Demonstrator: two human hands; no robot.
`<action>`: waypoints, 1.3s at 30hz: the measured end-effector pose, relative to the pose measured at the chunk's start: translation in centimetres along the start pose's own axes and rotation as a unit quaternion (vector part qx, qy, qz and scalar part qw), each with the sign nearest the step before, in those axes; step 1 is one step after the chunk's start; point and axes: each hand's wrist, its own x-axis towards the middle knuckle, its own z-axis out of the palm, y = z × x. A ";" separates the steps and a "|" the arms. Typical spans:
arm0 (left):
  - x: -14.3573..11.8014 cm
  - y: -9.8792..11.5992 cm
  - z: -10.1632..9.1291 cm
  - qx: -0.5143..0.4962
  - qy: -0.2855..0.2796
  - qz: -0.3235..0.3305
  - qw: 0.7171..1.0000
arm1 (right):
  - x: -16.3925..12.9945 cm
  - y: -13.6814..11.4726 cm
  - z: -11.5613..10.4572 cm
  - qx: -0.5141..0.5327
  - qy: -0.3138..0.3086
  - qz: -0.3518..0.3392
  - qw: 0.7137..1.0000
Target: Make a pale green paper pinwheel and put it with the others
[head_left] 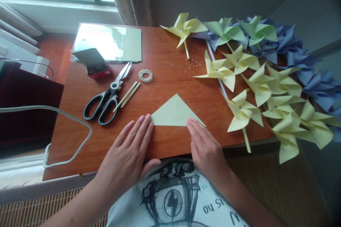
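Note:
A sheet of pale green paper [174, 113], folded into a triangle, lies flat on the wooden table with its point away from me and its long folded edge toward me. My left hand [133, 145] lies flat with fingers stretched out, its fingertips on the triangle's left corner and the thumb spread toward the right. My right hand [206, 145] presses its fingertips on the folded edge near the right corner, fingers close together and lightly bent. Nothing is gripped in either hand. A faint crease runs down the middle of the triangle.
Scissors [115, 86], two paper sticks [130, 95], a tape roll [145, 75] and an open small box [97, 69] lie left of the paper. Behind them is a stack of green sheets [134, 44]. Several yellow, green and blue pinwheels [241, 111] fill the right side. A white cable [80, 117] loops at left.

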 end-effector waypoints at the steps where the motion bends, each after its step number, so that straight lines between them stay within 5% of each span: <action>1: -0.5 -0.2 -0.1 0.003 0.001 -0.012 1.000 | 0.0 0.0 0.0 0.000 0.001 0.001 1.000; 14: -1.8 0.3 -1.0 -0.005 0.038 -0.108 0.993 | 1.3 -0.3 -0.6 0.008 0.021 0.017 1.000; 21: 0.0 3.1 -0.8 -0.033 0.038 -0.063 0.997 | 2.5 1.2 -0.9 0.020 0.073 0.030 0.997; 28: 3.3 6.0 0.4 -0.056 0.009 -0.063 0.996 | 3.2 2.5 -0.5 0.013 0.058 0.046 0.997; 35: 4.0 5.9 1.0 -0.080 0.003 -0.049 0.996 | 3.7 1.9 -1.0 0.120 0.083 0.101 0.984; 39: 4.3 5.1 0.3 -0.123 0.044 -0.047 0.990 | 4.0 1.7 -1.6 0.174 0.081 0.116 0.975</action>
